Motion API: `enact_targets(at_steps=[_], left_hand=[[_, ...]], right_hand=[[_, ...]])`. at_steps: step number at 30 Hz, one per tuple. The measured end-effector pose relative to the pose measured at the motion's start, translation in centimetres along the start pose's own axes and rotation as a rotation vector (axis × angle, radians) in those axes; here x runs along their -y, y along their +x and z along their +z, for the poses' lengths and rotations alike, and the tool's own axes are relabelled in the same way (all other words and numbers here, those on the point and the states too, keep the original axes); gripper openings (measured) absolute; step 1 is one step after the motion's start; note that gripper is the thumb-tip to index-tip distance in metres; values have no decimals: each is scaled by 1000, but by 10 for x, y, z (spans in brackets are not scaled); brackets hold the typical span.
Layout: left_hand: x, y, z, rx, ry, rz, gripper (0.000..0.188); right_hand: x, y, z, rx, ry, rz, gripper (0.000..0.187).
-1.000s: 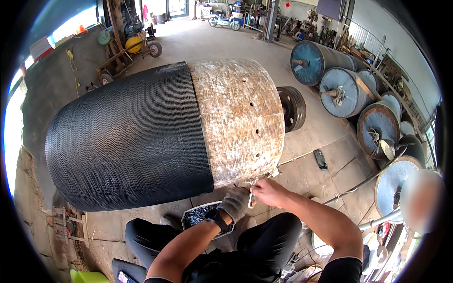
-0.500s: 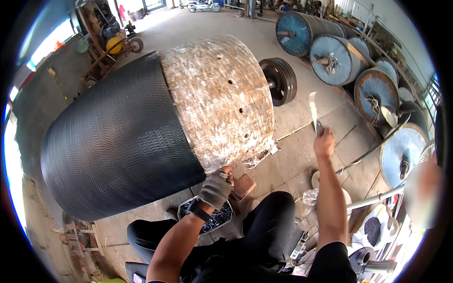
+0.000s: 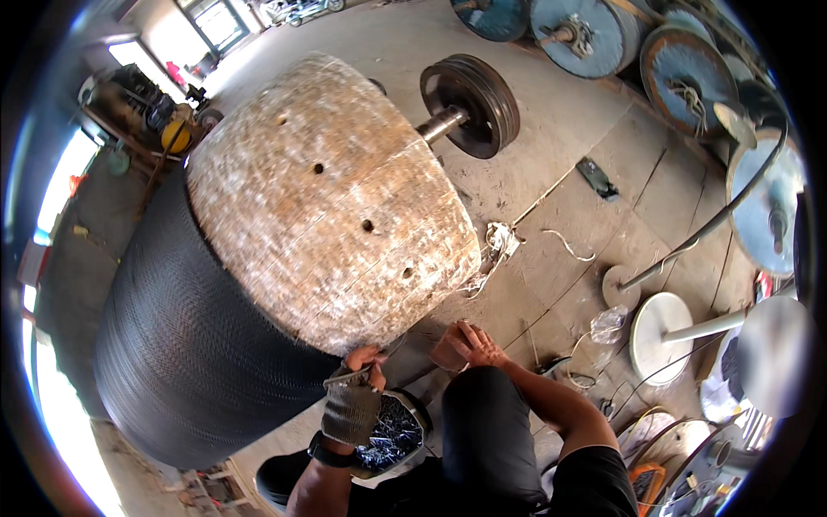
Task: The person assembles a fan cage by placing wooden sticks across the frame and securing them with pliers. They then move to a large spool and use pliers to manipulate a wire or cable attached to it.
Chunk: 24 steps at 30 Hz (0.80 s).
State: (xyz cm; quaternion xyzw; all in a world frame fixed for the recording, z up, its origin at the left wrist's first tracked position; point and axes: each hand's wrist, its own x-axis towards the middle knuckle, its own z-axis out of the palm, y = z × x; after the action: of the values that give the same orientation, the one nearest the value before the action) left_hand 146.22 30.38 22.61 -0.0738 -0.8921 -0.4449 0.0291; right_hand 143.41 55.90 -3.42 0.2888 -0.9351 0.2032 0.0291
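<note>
A big drum with a pale, brown-mottled bare face (image 3: 345, 198) lies before me, wrapped on its left part in black textured sheet (image 3: 198, 336). My left hand (image 3: 353, 405), in a grey fingerless glove, is at the drum's near edge beside the black sheet. Its fingers are curled together; what they hold, if anything, I cannot make out. My right hand (image 3: 481, 347), bare, lies by my knee with fingers stretched over a reddish-brown block (image 3: 448, 349). No knife shows in it. Below my left hand stands a tub (image 3: 422, 412) full of small dark, shiny pieces (image 3: 392, 435).
A shaft with a dark grooved wheel (image 3: 474, 105) sticks out beyond the drum. Blue-ended rollers (image 3: 577, 39) line the right side. A round-based stand (image 3: 659, 340), a bent pole (image 3: 724, 222), cords and a dark object (image 3: 597, 179) are on the floor.
My right hand has come down from the right, where it held up a pale-bladed knife, to the reddish-brown block. My left hand stays near the drum's edge. The view has shifted right and down.
</note>
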Motion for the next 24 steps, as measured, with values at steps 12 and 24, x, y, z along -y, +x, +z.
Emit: enact_targets(at_steps=[12,24], left_hand=[[-8,2,8,-10,7,-62,28],[-14,4,7,0,23,-75,31]], right_hand=[[4,8,-36,-97,353,226,105],[-19,60,-55,-113,193,491,97]])
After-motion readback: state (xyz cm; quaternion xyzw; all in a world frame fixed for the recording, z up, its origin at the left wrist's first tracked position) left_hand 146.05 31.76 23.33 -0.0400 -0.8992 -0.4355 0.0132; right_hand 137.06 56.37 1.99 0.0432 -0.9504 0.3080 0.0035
